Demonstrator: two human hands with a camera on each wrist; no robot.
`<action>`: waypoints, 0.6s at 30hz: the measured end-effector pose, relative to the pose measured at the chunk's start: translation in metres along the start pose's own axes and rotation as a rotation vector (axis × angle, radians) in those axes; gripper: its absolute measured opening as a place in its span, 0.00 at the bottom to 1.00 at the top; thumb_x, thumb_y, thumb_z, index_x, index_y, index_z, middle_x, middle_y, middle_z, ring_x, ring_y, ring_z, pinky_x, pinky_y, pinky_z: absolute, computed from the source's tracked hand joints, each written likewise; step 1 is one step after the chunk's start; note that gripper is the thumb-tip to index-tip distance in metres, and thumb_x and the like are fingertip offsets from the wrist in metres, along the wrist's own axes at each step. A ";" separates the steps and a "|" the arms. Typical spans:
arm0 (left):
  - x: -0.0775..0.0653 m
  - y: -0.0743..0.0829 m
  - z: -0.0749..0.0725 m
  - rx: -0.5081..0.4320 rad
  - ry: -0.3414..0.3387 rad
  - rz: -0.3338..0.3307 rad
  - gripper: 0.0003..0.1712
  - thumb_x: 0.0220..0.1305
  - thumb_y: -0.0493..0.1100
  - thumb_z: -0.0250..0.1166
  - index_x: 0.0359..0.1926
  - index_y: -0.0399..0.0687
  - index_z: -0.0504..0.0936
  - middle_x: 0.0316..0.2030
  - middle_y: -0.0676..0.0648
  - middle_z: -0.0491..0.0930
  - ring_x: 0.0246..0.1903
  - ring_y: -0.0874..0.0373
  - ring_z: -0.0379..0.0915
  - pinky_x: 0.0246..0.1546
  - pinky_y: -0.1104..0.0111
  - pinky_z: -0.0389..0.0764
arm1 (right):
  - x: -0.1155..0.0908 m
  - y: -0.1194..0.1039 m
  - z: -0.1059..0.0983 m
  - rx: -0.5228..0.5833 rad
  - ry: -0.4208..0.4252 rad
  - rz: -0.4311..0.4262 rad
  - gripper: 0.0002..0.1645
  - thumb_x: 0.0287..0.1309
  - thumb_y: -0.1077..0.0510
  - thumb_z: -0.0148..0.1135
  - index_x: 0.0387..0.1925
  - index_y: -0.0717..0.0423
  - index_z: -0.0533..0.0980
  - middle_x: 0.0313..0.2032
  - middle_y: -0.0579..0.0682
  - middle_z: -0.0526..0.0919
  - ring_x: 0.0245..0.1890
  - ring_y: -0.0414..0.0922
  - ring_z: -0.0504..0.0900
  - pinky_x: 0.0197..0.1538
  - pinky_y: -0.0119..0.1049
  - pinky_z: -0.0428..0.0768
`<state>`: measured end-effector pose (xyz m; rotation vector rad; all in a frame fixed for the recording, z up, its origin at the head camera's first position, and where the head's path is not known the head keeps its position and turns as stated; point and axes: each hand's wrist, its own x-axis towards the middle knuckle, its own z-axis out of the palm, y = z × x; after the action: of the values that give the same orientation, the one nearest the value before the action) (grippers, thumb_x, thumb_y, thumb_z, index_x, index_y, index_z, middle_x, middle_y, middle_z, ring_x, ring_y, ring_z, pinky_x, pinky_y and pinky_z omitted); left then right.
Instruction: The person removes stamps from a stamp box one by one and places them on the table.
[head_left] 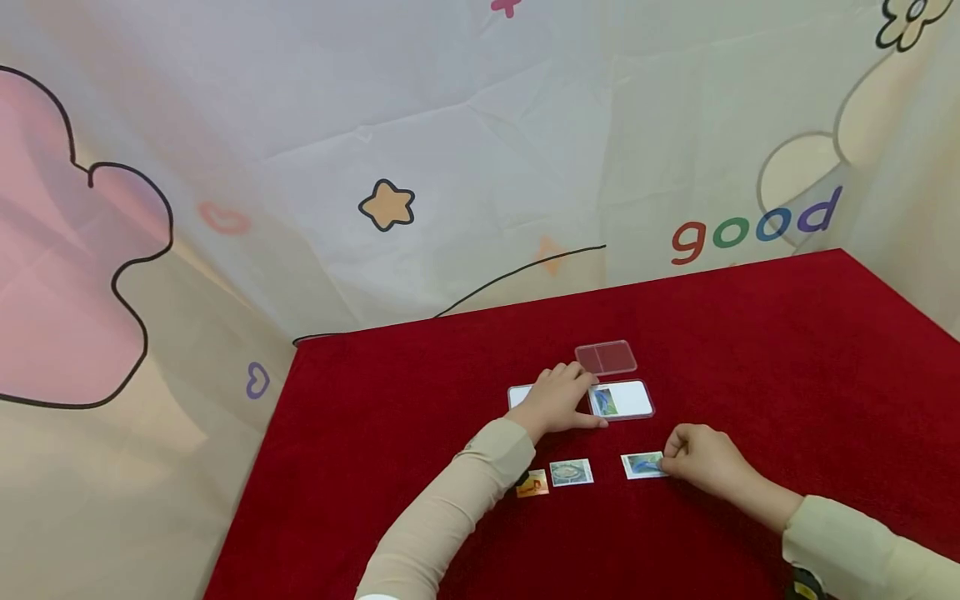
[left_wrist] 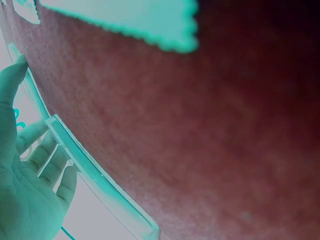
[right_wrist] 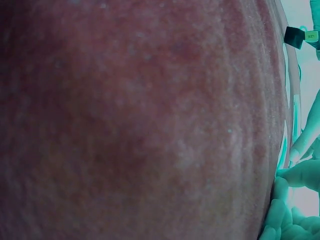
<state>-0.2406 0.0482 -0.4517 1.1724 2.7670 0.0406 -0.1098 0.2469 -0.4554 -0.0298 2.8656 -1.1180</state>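
Observation:
My left hand (head_left: 558, 400) rests across two flat clear plastic cases, fingers extended and thumb pointing right. The right-hand case (head_left: 634, 398) has a white insert with a blue-green stamp (head_left: 603, 402) at its left end. Most of the left-hand case (head_left: 517, 395) is hidden under the hand. In the left wrist view, the fingers (left_wrist: 49, 159) lie along a case edge (left_wrist: 100, 175). Closer to me, my right hand (head_left: 705, 458) pinches the right end of a blue-green stamp (head_left: 640, 465) at the red cloth. The right wrist view shows thumb and fingertips (right_wrist: 295, 176) at its edge.
A clear plastic lid (head_left: 617, 357) lies behind the cases. Left of the pinched stamp are a grey-green stamp (head_left: 572, 472) and an orange stamp (head_left: 534, 484), partly behind the left wrist. Red cloth (head_left: 780, 358) covers the table, with a printed curtain (head_left: 480, 167) behind.

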 end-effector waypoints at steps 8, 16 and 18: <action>-0.002 -0.001 0.000 -0.004 -0.009 -0.006 0.37 0.57 0.68 0.60 0.63 0.55 0.70 0.59 0.52 0.69 0.58 0.58 0.64 0.58 0.64 0.66 | -0.001 -0.006 -0.001 -0.011 -0.007 0.007 0.06 0.42 0.63 0.65 0.19 0.57 0.74 0.14 0.42 0.72 0.17 0.38 0.66 0.22 0.31 0.66; -0.003 0.000 -0.002 -0.013 -0.004 0.001 0.37 0.58 0.68 0.60 0.63 0.55 0.70 0.58 0.52 0.69 0.58 0.58 0.64 0.58 0.65 0.66 | 0.000 -0.008 -0.004 -0.008 -0.024 0.025 0.08 0.45 0.60 0.66 0.20 0.57 0.75 0.14 0.42 0.72 0.18 0.39 0.67 0.23 0.32 0.66; -0.003 0.000 -0.003 -0.007 -0.003 0.002 0.37 0.58 0.68 0.60 0.63 0.55 0.70 0.58 0.52 0.69 0.58 0.58 0.64 0.58 0.65 0.66 | 0.000 -0.009 -0.005 -0.013 -0.032 0.035 0.08 0.46 0.60 0.67 0.20 0.57 0.75 0.14 0.43 0.72 0.18 0.39 0.67 0.23 0.32 0.66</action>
<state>-0.2387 0.0461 -0.4485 1.1723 2.7613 0.0487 -0.1105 0.2441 -0.4454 0.0024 2.8339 -1.0827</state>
